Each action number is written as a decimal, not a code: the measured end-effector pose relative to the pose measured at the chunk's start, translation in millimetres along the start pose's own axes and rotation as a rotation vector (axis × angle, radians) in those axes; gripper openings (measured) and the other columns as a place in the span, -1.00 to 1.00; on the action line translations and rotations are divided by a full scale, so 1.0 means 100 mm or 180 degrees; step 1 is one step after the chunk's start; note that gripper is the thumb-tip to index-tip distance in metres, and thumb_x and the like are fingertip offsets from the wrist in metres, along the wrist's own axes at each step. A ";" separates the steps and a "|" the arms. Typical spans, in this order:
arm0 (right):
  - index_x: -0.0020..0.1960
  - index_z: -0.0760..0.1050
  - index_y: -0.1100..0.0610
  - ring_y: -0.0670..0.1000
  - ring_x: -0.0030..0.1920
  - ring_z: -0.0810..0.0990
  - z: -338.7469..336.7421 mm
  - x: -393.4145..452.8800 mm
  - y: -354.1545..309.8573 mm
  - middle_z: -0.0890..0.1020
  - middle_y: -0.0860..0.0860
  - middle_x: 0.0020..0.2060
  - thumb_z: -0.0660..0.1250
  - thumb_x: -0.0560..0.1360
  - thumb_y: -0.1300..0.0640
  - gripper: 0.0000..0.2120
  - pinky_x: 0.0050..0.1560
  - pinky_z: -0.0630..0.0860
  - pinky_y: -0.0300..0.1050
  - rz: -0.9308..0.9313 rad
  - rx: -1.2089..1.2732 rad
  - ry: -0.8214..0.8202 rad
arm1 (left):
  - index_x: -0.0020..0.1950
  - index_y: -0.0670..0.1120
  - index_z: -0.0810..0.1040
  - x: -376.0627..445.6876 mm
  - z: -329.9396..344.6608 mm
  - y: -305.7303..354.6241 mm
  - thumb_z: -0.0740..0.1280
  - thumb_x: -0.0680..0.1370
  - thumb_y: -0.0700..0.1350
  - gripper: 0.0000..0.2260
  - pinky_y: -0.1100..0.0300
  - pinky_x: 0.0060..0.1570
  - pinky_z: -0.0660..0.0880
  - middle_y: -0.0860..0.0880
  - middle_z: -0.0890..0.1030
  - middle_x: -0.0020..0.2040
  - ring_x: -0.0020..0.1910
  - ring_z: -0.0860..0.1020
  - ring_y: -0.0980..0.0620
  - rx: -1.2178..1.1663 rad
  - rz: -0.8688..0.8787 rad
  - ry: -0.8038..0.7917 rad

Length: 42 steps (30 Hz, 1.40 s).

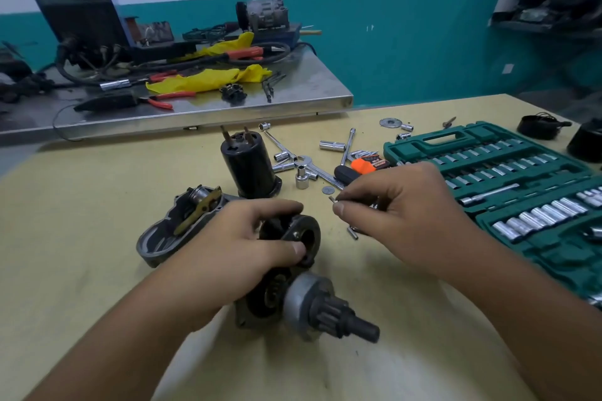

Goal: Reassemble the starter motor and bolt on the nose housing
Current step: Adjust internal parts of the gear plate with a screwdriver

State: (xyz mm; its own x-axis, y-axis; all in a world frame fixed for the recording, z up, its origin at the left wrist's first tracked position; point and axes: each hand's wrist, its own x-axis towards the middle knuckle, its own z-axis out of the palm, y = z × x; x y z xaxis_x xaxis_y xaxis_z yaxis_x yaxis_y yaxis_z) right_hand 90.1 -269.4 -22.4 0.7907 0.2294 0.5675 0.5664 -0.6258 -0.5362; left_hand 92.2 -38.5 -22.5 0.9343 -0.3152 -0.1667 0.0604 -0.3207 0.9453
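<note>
Head camera is looking down at two hands working over a yellow table (97, 205). The left hand (241, 238) is gripping a dark round motor part (301, 234), with the thumb and fingers curled around its rim. It is probably holding the part steady, hole turned toward the other hand, so small pieces can go in.

The right hand (394, 205) is pinching a tiny metal pin (333, 200) between thumb and fingertip, just beside the round part. Another small pin (352, 233) is lying on the table right under that hand.

Just below the left hand's grip, the drive gear (325, 306) with its shaft is lying on its side, touching the held part. Beyond the left knuckles, the grey nose housing (163, 238) is lying open side up, waiting to be bolted on. A brass-colored lever (198, 210) is sitting inside it. Behind the grip, the black motor can (249, 164) is standing upright.

Past the right hand, the green socket case (508, 179) is lying open. Shiny sockets are sitting in rows in its slots. Loose sockets (302, 177) and wrenches are lying near the fingertips, probably for easy reach.
</note>
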 end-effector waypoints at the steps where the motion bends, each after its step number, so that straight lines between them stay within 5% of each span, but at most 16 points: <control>1: -0.14 0.74 -0.02 -0.27 -0.28 0.64 0.00 0.00 0.00 0.64 -0.36 -0.35 0.47 0.47 0.04 -0.92 -0.27 0.42 -0.46 -0.0003 0.0019 0.0016 | 0.23 0.20 0.69 0.00 -0.01 -0.06 0.57 0.44 -0.23 -0.55 0.11 -0.05 0.69 0.05 0.74 0.09 -0.02 0.74 -0.03 -0.0308 0.0110 0.0049; 5: -0.16 0.74 0.03 -0.26 -0.31 0.62 -0.01 -0.01 -0.05 0.63 -0.28 -0.38 0.50 0.48 0.12 -0.94 -0.27 0.40 -0.45 -0.0132 -0.0012 -0.0004 | 0.26 0.11 0.68 -0.06 0.01 -0.30 0.54 0.36 -0.23 -0.50 0.14 -0.08 0.65 -0.05 0.71 0.22 0.10 0.72 -0.14 -0.1385 0.0506 0.0307; 10: -0.16 0.74 0.04 -0.23 -0.35 0.58 0.03 -0.05 -0.17 0.68 -0.20 -0.34 0.47 0.48 0.08 -0.92 -0.34 0.38 -0.41 -0.0188 0.0002 -0.0193 | 0.26 0.02 0.69 -0.05 0.09 -0.39 0.44 0.35 -0.32 -0.49 0.17 -0.21 0.63 -0.14 0.71 0.20 0.00 0.73 -0.09 -0.2150 0.0603 0.0382; 13: -0.16 0.73 0.03 -0.15 -0.31 0.63 0.09 -0.07 -0.19 0.68 -0.18 -0.33 0.46 0.49 0.05 -0.89 -0.33 0.48 -0.27 -0.0122 -0.0015 -0.0333 | 0.26 -0.03 0.68 -0.04 0.12 -0.38 0.39 0.35 -0.34 -0.50 0.16 -0.24 0.64 -0.19 0.71 0.18 -0.04 0.73 -0.12 -0.2269 0.0646 0.0420; 17: -0.17 0.73 0.03 -0.20 -0.30 0.63 0.13 -0.09 -0.20 0.68 -0.19 -0.34 0.49 0.48 0.09 -0.92 -0.31 0.44 -0.39 -0.0082 0.0027 -0.0335 | 0.25 -0.04 0.68 -0.04 0.12 -0.37 0.40 0.29 -0.36 -0.46 0.13 -0.28 0.64 -0.21 0.71 0.15 -0.09 0.73 -0.13 -0.2268 0.0659 0.0396; 27: -0.22 0.71 0.00 -0.08 -0.43 0.55 0.11 -0.09 -0.25 0.62 -0.20 -0.39 0.48 0.45 0.06 -0.92 -0.42 0.39 -0.31 0.0068 0.0124 -0.0214 | 0.23 0.03 0.69 -0.12 0.21 -0.31 0.50 0.23 -0.29 -0.42 -0.06 -0.04 0.62 -0.20 0.61 0.27 -0.01 0.68 -0.31 -0.1663 0.1151 0.0509; 35: -0.23 0.70 -0.03 -0.24 -0.35 0.59 0.11 -0.11 -0.27 0.64 -0.27 -0.35 0.45 0.43 0.00 -0.90 -0.37 0.38 -0.40 0.0253 0.0015 -0.0509 | 0.22 -0.09 0.68 -0.05 0.20 -0.31 0.35 0.26 -0.33 -0.47 0.07 -0.31 0.65 -0.22 0.72 0.10 -0.14 0.72 -0.14 -0.2667 0.0650 0.0804; 42: -0.21 0.71 -0.02 -0.22 -0.34 0.59 0.19 -0.14 -0.31 0.65 -0.24 -0.36 0.44 0.43 0.00 -0.89 -0.35 0.38 -0.41 0.0435 0.0207 -0.0509 | 0.22 -0.10 0.67 -0.06 0.19 -0.32 0.37 0.22 -0.33 -0.44 0.10 -0.26 0.66 -0.21 0.72 0.07 -0.13 0.70 -0.12 -0.2473 0.0823 0.0741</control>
State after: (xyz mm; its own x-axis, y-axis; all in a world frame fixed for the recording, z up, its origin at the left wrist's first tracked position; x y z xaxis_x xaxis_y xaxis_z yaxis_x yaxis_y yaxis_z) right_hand 66.3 -239.2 -25.4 0.8851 0.2642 0.3832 0.4610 -0.6110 -0.6436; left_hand 78.5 -43.4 -56.7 0.9952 -0.0750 0.0626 -0.0204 0.4670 0.8840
